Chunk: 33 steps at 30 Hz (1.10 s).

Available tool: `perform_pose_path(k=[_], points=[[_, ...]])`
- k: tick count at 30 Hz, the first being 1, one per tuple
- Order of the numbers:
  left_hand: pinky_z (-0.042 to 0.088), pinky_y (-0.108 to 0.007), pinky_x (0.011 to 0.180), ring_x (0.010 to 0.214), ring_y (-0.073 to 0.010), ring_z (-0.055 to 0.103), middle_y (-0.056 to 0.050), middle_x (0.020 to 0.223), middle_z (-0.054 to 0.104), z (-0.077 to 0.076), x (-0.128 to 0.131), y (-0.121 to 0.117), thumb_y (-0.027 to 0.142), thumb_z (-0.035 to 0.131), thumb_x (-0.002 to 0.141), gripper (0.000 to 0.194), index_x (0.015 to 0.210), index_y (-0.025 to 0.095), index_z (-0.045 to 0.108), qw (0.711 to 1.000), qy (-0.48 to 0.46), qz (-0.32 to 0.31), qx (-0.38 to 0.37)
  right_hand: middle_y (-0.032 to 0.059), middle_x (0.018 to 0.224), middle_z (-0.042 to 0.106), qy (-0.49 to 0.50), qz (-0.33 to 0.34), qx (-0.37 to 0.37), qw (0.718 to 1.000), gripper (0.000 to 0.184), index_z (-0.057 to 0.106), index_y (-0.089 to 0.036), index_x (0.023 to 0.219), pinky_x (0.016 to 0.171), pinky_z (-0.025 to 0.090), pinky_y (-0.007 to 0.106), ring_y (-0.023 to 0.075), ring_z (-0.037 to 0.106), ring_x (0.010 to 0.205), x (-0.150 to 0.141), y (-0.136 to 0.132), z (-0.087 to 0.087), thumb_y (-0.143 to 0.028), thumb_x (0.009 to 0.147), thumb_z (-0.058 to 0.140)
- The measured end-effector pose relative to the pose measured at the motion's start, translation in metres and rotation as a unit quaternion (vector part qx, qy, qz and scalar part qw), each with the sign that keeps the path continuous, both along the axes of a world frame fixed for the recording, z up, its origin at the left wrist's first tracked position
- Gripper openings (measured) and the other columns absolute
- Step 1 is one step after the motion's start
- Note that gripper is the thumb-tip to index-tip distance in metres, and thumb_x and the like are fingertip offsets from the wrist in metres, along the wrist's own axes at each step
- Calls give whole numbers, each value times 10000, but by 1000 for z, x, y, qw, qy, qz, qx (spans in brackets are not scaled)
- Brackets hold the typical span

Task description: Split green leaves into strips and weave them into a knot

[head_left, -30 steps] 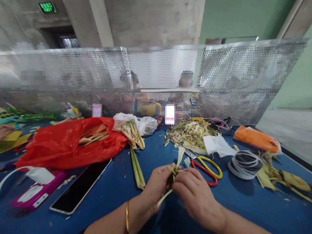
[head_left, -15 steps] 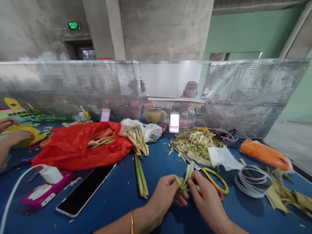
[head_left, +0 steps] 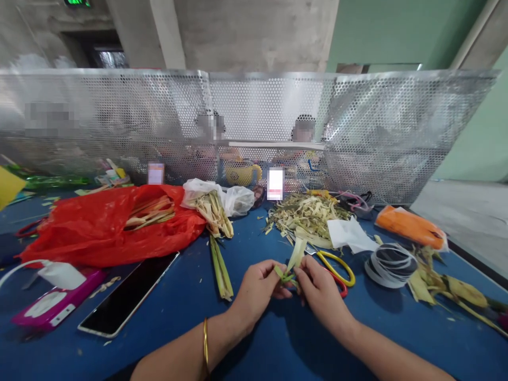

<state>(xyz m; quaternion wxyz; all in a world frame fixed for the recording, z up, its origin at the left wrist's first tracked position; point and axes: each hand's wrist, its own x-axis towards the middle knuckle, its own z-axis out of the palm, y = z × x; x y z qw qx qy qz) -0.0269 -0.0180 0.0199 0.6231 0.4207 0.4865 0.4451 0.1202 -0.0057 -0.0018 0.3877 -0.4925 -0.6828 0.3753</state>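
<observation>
Low over the blue table, my left hand (head_left: pixel 260 288) and my right hand (head_left: pixel 318 283) meet at a small piece made of green and pale leaf strips (head_left: pixel 296 256). The left thumb and fingers pinch its green, folded end. From the right, my other thumb and fingers grip the same strips, and one wide pale strip sticks up between the hands. Just behind the right hand lie scissors (head_left: pixel 337 269) with yellow and red handles, partly covered by it. A bundle of green stalks (head_left: pixel 221 270) rests left of my hands. Fingertips partly hide the piece.
A heap of leaf scraps (head_left: pixel 305 211), white paper (head_left: pixel 349 234), a roll of clear line (head_left: pixel 391 267) and an orange packet (head_left: pixel 410 227) lie to the right. Leftward are a red plastic bag (head_left: pixel 115 225), a dark phone (head_left: pixel 130 296) and a purple power strip (head_left: pixel 59 301). A perforated metal screen (head_left: pixel 270 100) stands behind.
The view has tilted down and turned right, so the table items appear shifted left and up. Both hands keep hold of the leaf strips. The co-worker's hands at far left have left the view.
</observation>
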Motion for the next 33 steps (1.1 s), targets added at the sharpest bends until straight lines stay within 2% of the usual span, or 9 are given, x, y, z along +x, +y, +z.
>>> perform_pose_path(k=[5,11,15,19,22,25,28,31,33], points=[[488,-244,655,646,-141,648,-83,798,697,0,-1,0,389,676,719,314,876,116,673,999,-28,-17,-6,-105,426,424,82,-26,-87,993,217,370,-227,690,320,278,174,67,360,303,-4,0,-1,-338,860,449],[498,-259,721,700,-147,653,-104,865,703,0,-2,0,233,643,701,273,938,110,700,994,-91,-38,-54,-116,375,381,112,-61,-107,986,230,370,-224,646,308,232,162,55,319,293,-4,0,2,-343,810,479],[495,-243,749,737,-140,652,-78,871,704,-1,-1,-2,170,681,649,295,940,133,711,994,-87,-53,-37,-115,369,378,123,-70,-119,983,242,376,-219,640,313,217,157,47,309,297,-5,1,3,-356,792,504],[501,-232,674,625,-115,626,-59,783,697,-5,0,0,247,760,621,315,906,122,712,999,-40,-2,-29,-105,390,430,143,-49,-158,976,249,400,-212,678,309,244,160,55,345,290,-8,-1,0,-401,787,519],[504,-242,621,546,-110,605,-38,699,677,-7,-3,5,283,779,600,318,858,112,702,997,-42,63,-20,-66,526,568,173,-37,-189,966,230,449,-199,860,357,364,189,90,477,344,-9,-4,-2,-417,810,505],[490,-232,582,535,-120,608,-29,637,659,-5,-7,8,270,780,590,300,825,105,690,994,-46,99,-22,-25,668,625,153,2,-114,982,240,441,-198,1027,450,449,222,117,571,460,-6,-9,0,-385,876,451],[484,-233,573,535,-123,606,-28,620,654,-4,-7,9,242,761,593,270,814,105,687,993,-56,95,-29,20,802,646,43,88,20,995,243,495,-199,1113,613,515,262,138,628,639,0,-13,5,-312,939,369],[458,-213,546,524,-99,568,-23,630,649,-6,-7,9,216,743,591,261,822,104,694,994,-52,88,-30,58,952,660,-61,159,118,978,277,553,-201,1123,809,506,291,156,638,870,4,-14,9,-218,949,338],[429,-201,524,517,-88,541,-21,629,643,-8,-7,9,225,734,601,240,804,103,697,996,-34,76,-23,67,1005,663,-97,182,160,965,287,559,-198,1125,838,496,281,154,630,940,6,-14,11,-163,934,349]])
